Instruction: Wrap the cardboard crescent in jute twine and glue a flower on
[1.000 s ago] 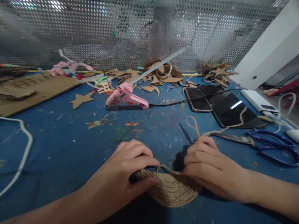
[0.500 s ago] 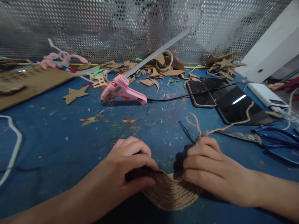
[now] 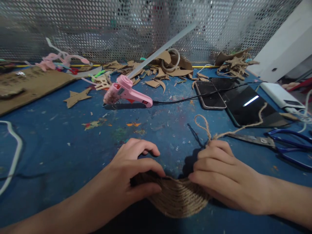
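Observation:
A curved piece wrapped in rows of brown jute twine (image 3: 180,199) lies low in the middle, its ends hidden under my hands. My left hand (image 3: 136,165) pinches its left side between thumb and a finger, other fingers raised and bent. Closed over the right side, my right hand (image 3: 220,174) presses fingertips to the inner edge. From the top of that hand a loop of jute twine (image 3: 206,125) sticks up, and a loose tail runs right across a dark tablet (image 3: 255,110).
A pink glue gun (image 3: 131,92) with a long glue stick stands behind my hands. Blue-handled scissors (image 3: 263,140) lie at right, near a phone (image 3: 210,95) and white power bank (image 3: 281,96). Cardboard scraps (image 3: 158,76) line the perforated metal panel (image 3: 102,29). A cardboard star (image 3: 76,97) lies left.
My left hand's upper fingers have lifted and spread from the thumb side. My right fingertips have shifted slightly along the inner edge, where a pale patch showed before. The view has tilted a little.

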The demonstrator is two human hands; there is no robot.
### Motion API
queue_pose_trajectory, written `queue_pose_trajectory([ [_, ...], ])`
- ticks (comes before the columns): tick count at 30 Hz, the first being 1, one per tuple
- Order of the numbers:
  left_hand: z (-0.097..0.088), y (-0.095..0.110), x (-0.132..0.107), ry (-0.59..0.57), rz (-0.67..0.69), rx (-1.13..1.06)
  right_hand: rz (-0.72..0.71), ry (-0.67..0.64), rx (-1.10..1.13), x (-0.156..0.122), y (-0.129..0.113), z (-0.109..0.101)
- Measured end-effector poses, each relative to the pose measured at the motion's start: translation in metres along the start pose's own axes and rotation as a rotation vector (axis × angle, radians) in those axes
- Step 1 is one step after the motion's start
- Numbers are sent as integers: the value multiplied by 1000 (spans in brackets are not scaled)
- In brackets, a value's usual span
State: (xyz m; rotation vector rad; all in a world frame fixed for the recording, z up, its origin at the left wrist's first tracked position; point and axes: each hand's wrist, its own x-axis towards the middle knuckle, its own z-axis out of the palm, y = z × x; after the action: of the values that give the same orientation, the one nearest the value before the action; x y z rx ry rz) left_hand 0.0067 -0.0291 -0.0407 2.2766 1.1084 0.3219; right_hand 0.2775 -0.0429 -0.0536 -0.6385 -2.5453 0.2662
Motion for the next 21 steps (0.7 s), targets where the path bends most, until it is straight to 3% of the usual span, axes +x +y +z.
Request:
queue_pose_trajectory([
  [15,-2,-1,1,-15,17,-5,19,14,-39,2,2,-2],
  [21,-5,-3,1,-88,23,56,11,-44,30,5,1,-7],
])
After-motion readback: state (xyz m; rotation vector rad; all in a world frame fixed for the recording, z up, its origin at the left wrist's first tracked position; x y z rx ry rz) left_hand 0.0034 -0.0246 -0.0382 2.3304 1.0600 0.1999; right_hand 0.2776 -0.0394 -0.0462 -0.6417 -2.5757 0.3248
